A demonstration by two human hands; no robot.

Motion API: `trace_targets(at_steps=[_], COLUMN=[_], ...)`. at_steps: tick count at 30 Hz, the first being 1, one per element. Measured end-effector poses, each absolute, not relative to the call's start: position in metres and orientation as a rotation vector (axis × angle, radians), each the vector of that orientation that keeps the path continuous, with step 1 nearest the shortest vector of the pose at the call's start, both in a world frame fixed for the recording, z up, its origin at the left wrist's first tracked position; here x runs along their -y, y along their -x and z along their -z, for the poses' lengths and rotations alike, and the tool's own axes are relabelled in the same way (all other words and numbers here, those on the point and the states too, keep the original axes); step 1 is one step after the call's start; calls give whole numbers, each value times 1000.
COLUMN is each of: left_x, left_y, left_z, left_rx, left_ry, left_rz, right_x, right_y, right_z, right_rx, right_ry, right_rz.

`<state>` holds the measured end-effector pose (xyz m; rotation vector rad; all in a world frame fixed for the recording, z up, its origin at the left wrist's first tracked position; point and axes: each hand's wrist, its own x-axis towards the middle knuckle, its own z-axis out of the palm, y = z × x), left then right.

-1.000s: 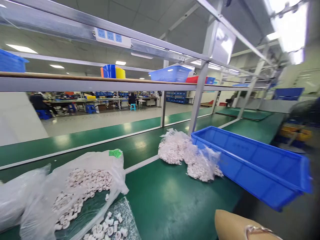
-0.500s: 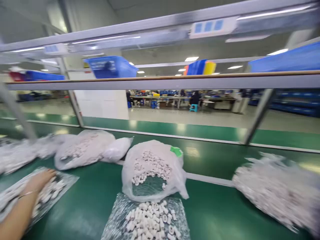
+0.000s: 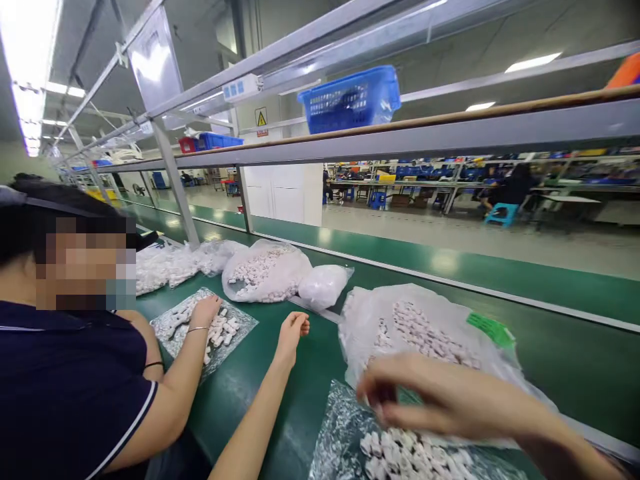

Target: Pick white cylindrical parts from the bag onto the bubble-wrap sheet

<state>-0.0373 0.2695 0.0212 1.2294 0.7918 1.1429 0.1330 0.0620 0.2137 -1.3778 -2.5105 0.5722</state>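
My left hand (image 3: 294, 333) is over the green bench, left of the large clear bag, its fingers curled closed; what they hold, if anything, is hidden. My right hand (image 3: 425, 393), blurred by motion, hangs above the small white parts (image 3: 415, 457) with its fingers bent, and I cannot make out whether it holds anything. Those parts lie heaped on a bubble-wrap sheet (image 3: 327, 427). Behind it sits the open clear bag (image 3: 357, 320) of small whitish pieces, with a green label (image 3: 493, 328) on its right side.
At the left a person (image 3: 75, 380) in a dark shirt reaches over another bubble-wrap sheet (image 3: 170, 337) of white parts. More filled bags (image 3: 270, 270) line the bench (image 3: 250, 393). A blue basket (image 3: 350, 100) stands on the overhead shelf (image 3: 450, 130).
The view has swung left, bringing in the person at the left. Both my hands have come into view. The bag at the far right is out of sight.
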Motion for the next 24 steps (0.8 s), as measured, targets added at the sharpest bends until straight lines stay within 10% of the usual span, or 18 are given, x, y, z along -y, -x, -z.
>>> trace_targets(at_steps=[8, 24], left_x=[-308, -272], left_y=[19, 32], left_z=[23, -34], left_rx=[-925, -941], left_ry=[-1538, -1725], left_rz=[-1281, -1527], right_x=[-254, -287], right_y=[-116, -171], right_z=[-113, -155], right_rx=[2533, 2239], right_ry=[1757, 1634], right_rz=[653, 230])
